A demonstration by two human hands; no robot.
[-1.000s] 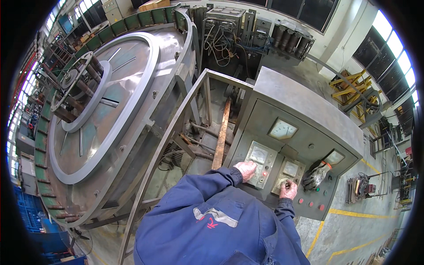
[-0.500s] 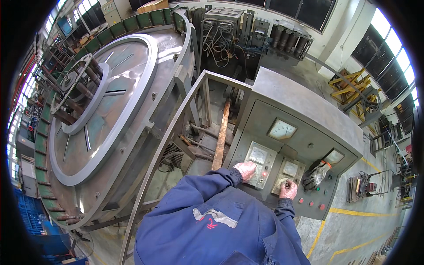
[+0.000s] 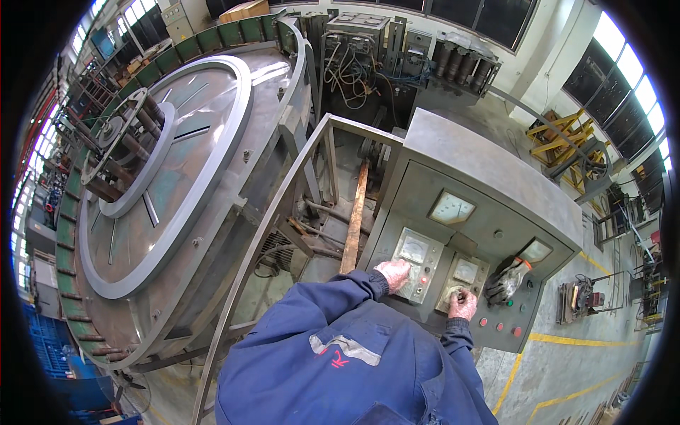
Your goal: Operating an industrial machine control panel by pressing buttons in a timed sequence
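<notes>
My left hand (image 3: 393,275) rests at the lower part of the left control module (image 3: 414,248), fingers closed. What they hold, if anything, is hidden. My right hand (image 3: 462,304) pinches a small dark control knob (image 3: 456,296) on the right control module (image 3: 465,270). Both modules carry a dial and sit on the sloping face of a grey control cabinet (image 3: 489,163). Above them is a larger needle meter (image 3: 452,207). Beside my right hand, a dirty grey work glove (image 3: 504,282) with an orange edge lies against the panel, near a green button (image 3: 509,302) and several red buttons (image 3: 500,327).
A large round metal turntable (image 3: 166,234) with a raised ring and slots fills the left side. A metal frame (image 3: 265,230) stands between it and the cabinet, with a rusty bar (image 3: 355,219) inside. Tangled cables (image 3: 347,74) hang at the back. Yellow steel stands (image 3: 563,142) are at right.
The slots on the turntable have shifted counterclockwise, so it has turned. Both my hands stay in the same places on the control panel.
</notes>
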